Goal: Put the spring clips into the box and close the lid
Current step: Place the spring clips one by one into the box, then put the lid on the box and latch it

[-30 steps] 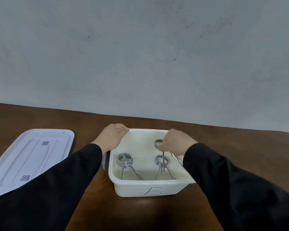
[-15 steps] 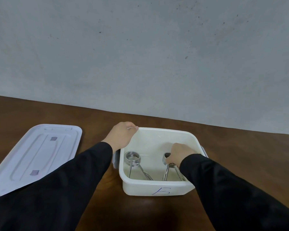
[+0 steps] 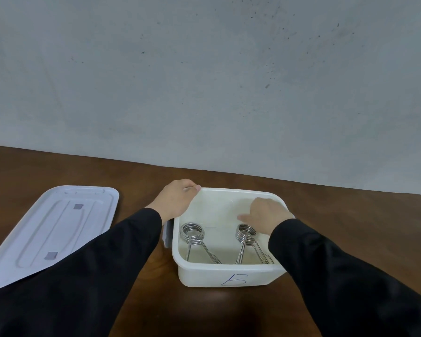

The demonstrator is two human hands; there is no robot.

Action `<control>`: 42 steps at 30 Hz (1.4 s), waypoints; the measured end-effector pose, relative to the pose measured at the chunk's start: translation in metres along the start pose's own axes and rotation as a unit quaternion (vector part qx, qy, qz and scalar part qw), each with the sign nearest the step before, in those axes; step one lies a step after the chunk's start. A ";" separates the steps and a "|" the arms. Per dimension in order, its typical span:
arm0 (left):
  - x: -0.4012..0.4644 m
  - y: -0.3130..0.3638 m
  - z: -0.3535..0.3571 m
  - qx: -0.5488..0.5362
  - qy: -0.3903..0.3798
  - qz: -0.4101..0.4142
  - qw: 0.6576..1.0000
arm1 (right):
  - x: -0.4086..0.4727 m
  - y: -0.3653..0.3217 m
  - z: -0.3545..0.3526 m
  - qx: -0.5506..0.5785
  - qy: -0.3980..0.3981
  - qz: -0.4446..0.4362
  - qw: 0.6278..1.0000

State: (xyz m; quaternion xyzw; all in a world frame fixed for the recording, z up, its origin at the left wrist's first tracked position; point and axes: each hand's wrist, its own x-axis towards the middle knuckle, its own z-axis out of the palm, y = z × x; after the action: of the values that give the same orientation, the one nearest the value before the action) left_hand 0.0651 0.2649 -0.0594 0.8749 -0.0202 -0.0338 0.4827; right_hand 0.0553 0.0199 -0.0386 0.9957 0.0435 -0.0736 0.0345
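Left hand [image 3: 176, 200] is gripping the box [image 3: 229, 276] rim; right hand [image 3: 265, 215], grip loose and empty, is hovering over two clips [image 3: 192, 233]. Lid [image 3: 51, 229] is lying apart; clips' upright coils may block closing.

Dark brown wooden table [image 3: 58, 166] across the lower half, glossy, with a soft sheen near the front edge. Behind it, pale grey wall [image 3: 204, 81], matt and mottled, peppered with small dark specks toward the upper right. Straight meeting line between wall and table, slanting gently downward from left to right.
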 end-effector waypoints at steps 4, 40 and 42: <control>-0.014 0.003 -0.007 -0.021 0.121 -0.008 0.992 | -0.018 -0.020 -0.036 0.119 0.116 -0.065 0.984; -0.105 0.066 -0.099 0.393 0.283 0.174 0.857 | -0.043 -0.086 -0.077 0.404 0.241 -0.166 0.867; -0.108 0.103 -0.101 0.324 0.268 0.223 0.880 | -0.033 -0.052 -0.090 0.444 0.246 -0.120 0.853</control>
State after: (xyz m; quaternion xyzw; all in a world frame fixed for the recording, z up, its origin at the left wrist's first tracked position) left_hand -0.0346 0.3024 0.0863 0.9305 -0.0945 0.3185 0.1546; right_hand 0.0306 0.0757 0.0520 0.8775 0.1328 0.1587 -0.4326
